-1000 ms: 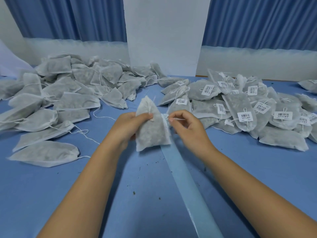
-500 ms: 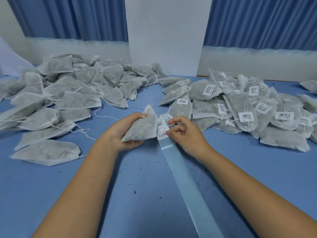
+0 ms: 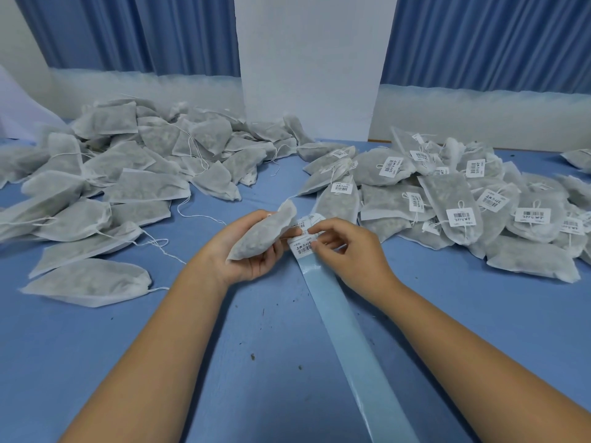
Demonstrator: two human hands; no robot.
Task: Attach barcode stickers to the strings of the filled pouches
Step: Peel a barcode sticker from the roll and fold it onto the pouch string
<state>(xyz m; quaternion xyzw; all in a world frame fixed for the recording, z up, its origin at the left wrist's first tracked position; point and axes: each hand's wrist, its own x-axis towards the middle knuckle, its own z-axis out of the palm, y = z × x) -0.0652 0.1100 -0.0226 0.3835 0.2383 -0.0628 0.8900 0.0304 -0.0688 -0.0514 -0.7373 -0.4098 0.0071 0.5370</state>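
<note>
The left hand (image 3: pixel 248 254) holds a filled pouch (image 3: pixel 263 230) just above the bench (image 3: pixel 256 353), fingers curled round its underside, the pouch tilted with its far end higher. Just beside it, the right hand (image 3: pixel 350 251) pinches a sticker (image 3: pixel 302 246) at the top end of the pale blue strip (image 3: pixel 348 330), which runs down the bench towards the person. A pile of unlabelled pouches (image 3: pixel 128 174) lies to the left, and a pile of labelled pouches (image 3: pixel 447 203) to the right.
</note>
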